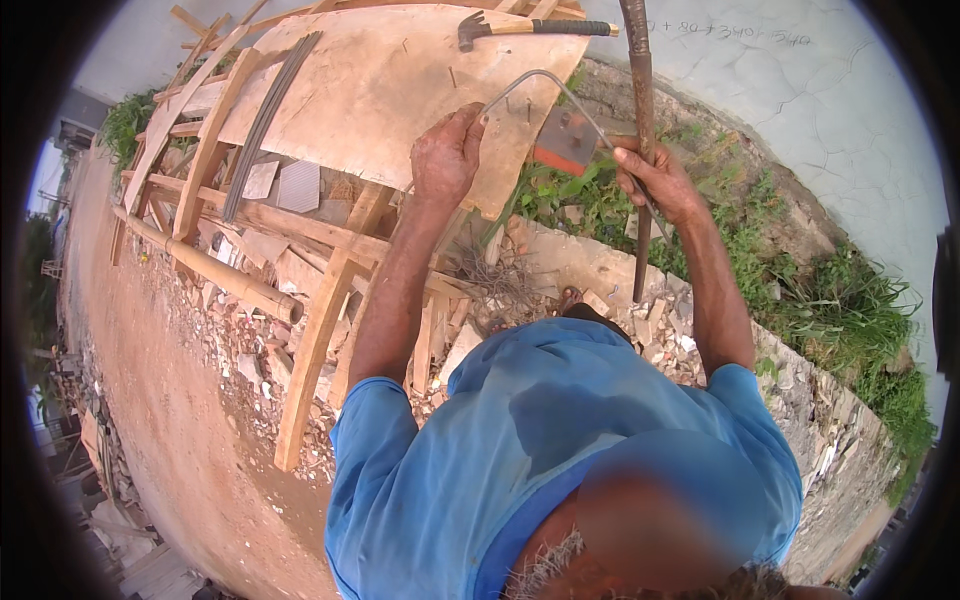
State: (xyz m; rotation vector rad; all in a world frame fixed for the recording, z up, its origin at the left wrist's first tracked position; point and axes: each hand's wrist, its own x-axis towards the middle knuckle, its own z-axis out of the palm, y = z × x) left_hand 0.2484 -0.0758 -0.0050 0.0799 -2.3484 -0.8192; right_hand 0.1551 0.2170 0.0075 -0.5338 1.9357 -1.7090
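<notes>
A thin grey metal rod, bent to a rounded corner, spans my two hands above the edge of a plywood board. My left hand is closed around one arm of the rod, near the board's right part. The other arm slopes down into my right hand, which pinches it between thumb and fingers beside an upright brown pole. Several nails stick up from the board near the bend. A claw hammer with a black grip lies at the board's far edge.
Several dark rods lie across the timber frame at left. A bamboo pole rests beside it. Rubble covers the ground. A red and grey object sits by plants along the cracked wall.
</notes>
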